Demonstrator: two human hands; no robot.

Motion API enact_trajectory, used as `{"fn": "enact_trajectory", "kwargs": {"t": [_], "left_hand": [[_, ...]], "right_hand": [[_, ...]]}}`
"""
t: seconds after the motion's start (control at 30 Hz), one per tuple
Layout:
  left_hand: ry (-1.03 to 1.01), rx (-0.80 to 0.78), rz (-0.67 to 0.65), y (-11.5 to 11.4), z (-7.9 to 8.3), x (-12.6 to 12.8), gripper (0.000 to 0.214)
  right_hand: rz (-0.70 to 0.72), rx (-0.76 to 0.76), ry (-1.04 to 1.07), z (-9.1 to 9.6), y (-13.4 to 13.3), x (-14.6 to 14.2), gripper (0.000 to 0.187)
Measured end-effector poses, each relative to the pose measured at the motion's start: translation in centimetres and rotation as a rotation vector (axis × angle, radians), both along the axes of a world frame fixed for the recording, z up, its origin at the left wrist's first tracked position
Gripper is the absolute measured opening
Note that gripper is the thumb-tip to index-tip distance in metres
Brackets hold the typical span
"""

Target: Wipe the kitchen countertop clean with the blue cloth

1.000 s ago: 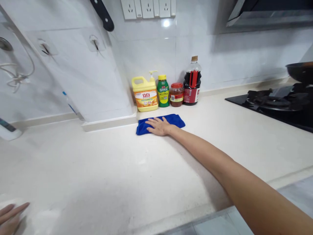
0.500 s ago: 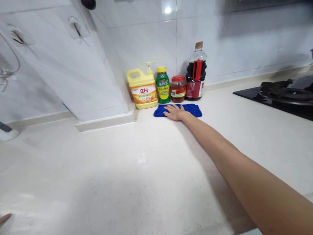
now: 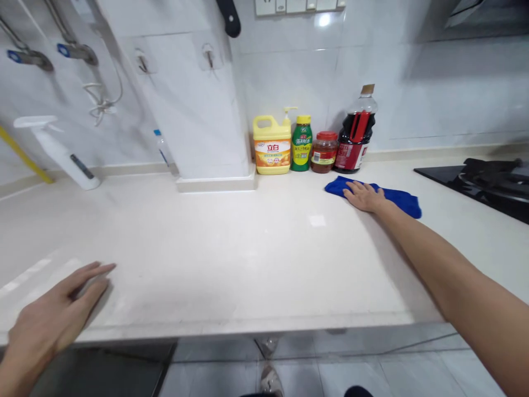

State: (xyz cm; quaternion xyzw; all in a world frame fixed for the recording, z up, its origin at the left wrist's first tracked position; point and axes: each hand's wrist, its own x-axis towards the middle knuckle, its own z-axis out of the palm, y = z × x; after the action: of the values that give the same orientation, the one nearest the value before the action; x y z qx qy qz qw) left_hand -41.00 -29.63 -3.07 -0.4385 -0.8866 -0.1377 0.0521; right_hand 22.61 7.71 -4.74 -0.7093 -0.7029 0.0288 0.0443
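Note:
My right hand [image 3: 364,196] lies flat, fingers stretched out, pressing on a blue cloth [image 3: 397,198] on the pale countertop [image 3: 231,248], just in front of the bottles at the wall. My left hand [image 3: 58,309] rests flat with fingers spread on the counter near its front edge at the left, holding nothing.
Against the back wall stand a yellow detergent jug [image 3: 271,145], a green bottle [image 3: 302,143], a red-lidded jar [image 3: 324,152] and a dark sauce bottle [image 3: 357,132]. A black gas hob [image 3: 483,179] is at right. A white spray bottle [image 3: 61,154] leans at left. Floor tiles show below the counter edge.
My right hand has slid the blue cloth to the right, away from the yellow jug to in front of the sauce bottle. My left hand has come fully into view on the counter.

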Motion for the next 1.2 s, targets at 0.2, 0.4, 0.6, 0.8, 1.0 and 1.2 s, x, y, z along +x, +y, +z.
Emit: {"fn": "enact_trajectory", "kwargs": {"t": [0.2,0.4,0.6,0.8,1.0,1.2], "left_hand": [[-0.163,-0.059,0.056,0.0,2.1,3.3,0.068],[-0.203,-0.04,0.058,-0.4,2.4,4.4,0.065],[-0.228,0.005,0.016,-0.4,2.3,4.4,0.06],[-0.22,0.013,-0.016,-0.3,2.1,4.4,0.061],[-0.211,0.042,-0.056,-0.6,2.5,5.2,0.057],[-0.238,0.047,-0.013,-0.7,2.5,5.4,0.055]], "right_hand": [[-0.017,0.027,-0.016,-0.6,-5.9,1.5,0.075],[0.078,0.057,-0.065,-0.9,-12.3,1.5,0.068],[0.179,0.044,-0.104,-0.7,-18.8,-0.2,0.068],[0.324,0.052,-0.132,-0.2,-24.8,-3.6,0.065],[0.492,0.084,-0.126,0.4,-28.8,-7.0,0.062],[0.59,0.072,-0.136,1.2,-31.5,-11.7,0.064]]}}
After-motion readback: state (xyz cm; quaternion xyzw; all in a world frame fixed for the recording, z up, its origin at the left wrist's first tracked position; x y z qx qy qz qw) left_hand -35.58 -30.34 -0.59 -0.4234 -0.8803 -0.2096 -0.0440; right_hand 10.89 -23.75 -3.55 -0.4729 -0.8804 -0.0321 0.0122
